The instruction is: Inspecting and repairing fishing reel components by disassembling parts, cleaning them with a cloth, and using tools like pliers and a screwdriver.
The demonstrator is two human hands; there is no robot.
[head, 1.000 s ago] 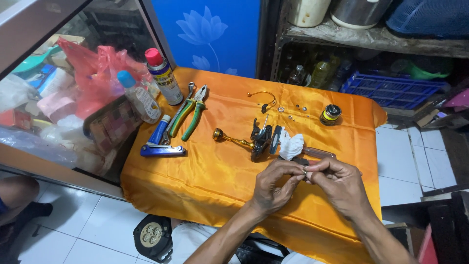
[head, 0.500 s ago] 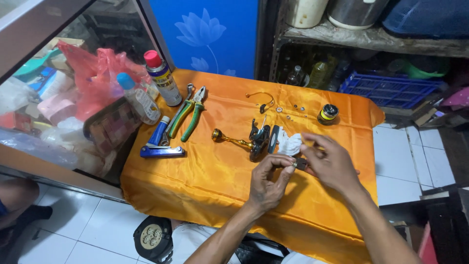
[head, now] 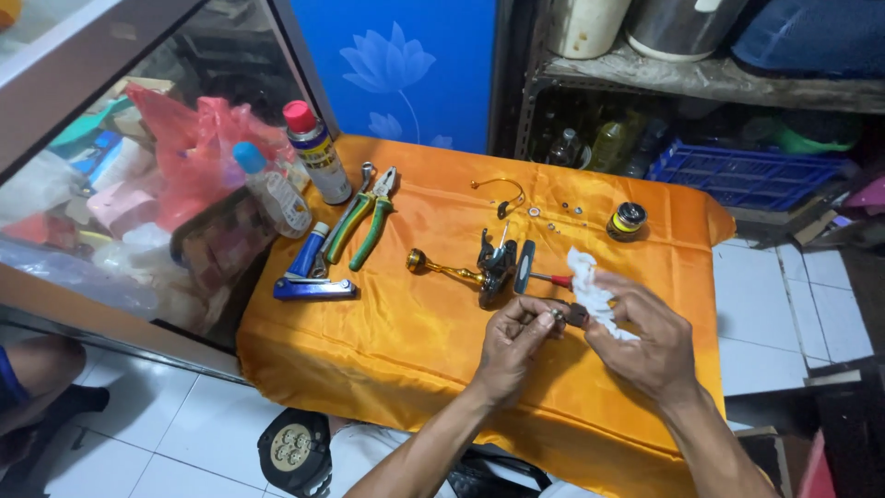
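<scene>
A: Now, entry for the hands. What does each one hold?

B: Left hand [head: 513,343] pinches a small dark metal part [head: 564,314] between thumb and fingertips. Right hand [head: 645,334] is curled around a crumpled white tissue [head: 590,288] and presses it against the same part. The two hands meet over the orange cloth [head: 406,350], near its front middle.

A: Position of the part relative to the rest?

B: Just in front of the black reel body [head: 496,266], which lies on the cloth with its gold handle [head: 439,267] pointing left. A red-handled tool [head: 544,277] lies just right of the reel body, touching the tissue or very near it; cannot tell which.

A: Other items on the cloth?

B: Green-handled pliers [head: 364,226] at upper left, tips toward the back. A blue tool [head: 309,277] lies left of them, by the cloth's edge. A red-capped spray can [head: 316,152] stands upright at the back left corner, and a blue-capped bottle [head: 269,189] leans beside it. A curved gold wire arm [head: 502,189] lies at the back centre, with several small washers [head: 553,217] just right of it. A small black and yellow spool [head: 627,221] stands at the back right.

A: Floor?

B: White tiles, with a round black object [head: 293,452] below the cloth's front edge.
</scene>
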